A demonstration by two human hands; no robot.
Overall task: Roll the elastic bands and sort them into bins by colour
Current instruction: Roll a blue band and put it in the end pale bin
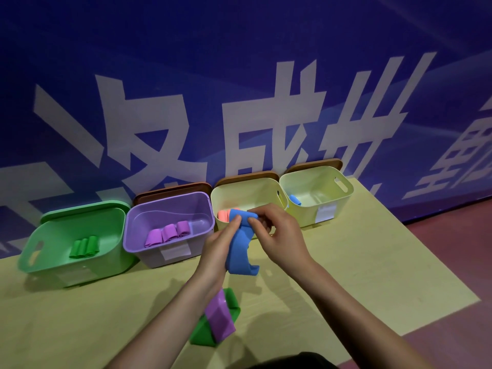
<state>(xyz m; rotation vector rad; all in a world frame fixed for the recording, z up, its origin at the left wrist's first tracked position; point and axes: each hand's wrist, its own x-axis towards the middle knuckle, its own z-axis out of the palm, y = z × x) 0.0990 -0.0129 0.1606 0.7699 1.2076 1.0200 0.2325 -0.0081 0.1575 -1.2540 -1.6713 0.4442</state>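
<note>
Behind both hands (pixel 221 243) (pixel 279 235) — blue band (pixel 241 251), four bins (pixel 170 225)

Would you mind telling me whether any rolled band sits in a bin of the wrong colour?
Nothing stands out: green rolls in the green plastic bin, purple rolls in the purple bin; both cream bins match no colour.

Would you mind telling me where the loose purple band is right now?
In the head view, the purple band lies low and centre on the yellow mat, draped across a green band, just beside the left forearm and nearer the person than the purple bin.
</note>
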